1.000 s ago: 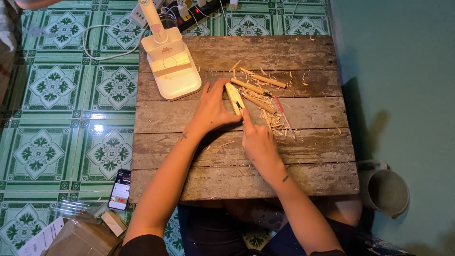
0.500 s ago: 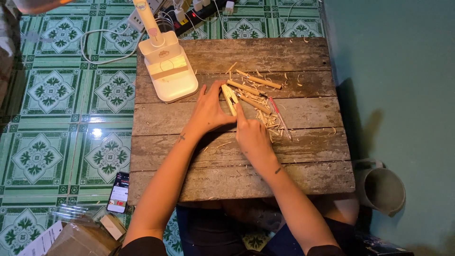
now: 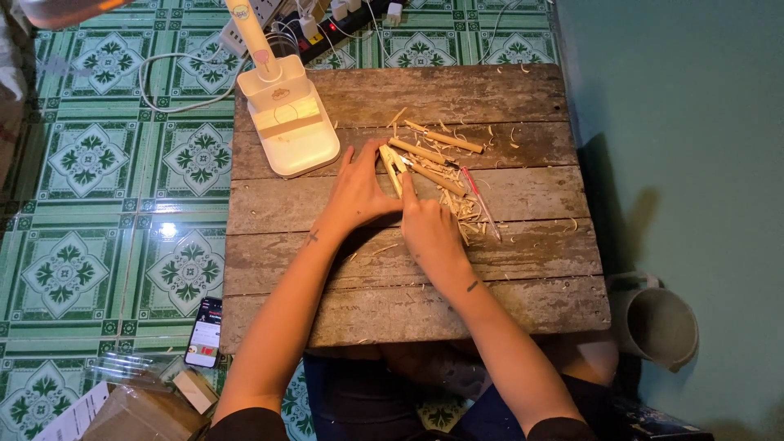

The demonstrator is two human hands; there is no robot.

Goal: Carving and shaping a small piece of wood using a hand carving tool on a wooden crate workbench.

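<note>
On a weathered wooden table [image 3: 523, 302], my left hand [image 3: 356, 196] presses on a pale split bamboo piece [image 3: 392, 166], fingers spread over its lower end. Just to its right, my right hand [image 3: 430, 231] is closed around a small tool whose tip lies against that same piece; the tool itself is mostly hidden by my fingers. Several bamboo sticks [image 3: 445, 140] lie just beyond my hands, amid a scatter of pale shavings [image 3: 467, 209]. A thin red-tipped pen-like stick [image 3: 479, 202] rests to the right of the sticks.
A white desk lamp base [image 3: 290, 122] stands on the table's far left corner. Behind it a power strip with cables [image 3: 327, 24] lies on the green tiled floor. A phone [image 3: 204, 332] and cardboard boxes [image 3: 139, 408] sit lower left. A grey bucket [image 3: 657, 322] stands at the right.
Both hands stay on the bamboo piece; my right hand has shifted slightly toward me along it. The camera view has drifted a little.
</note>
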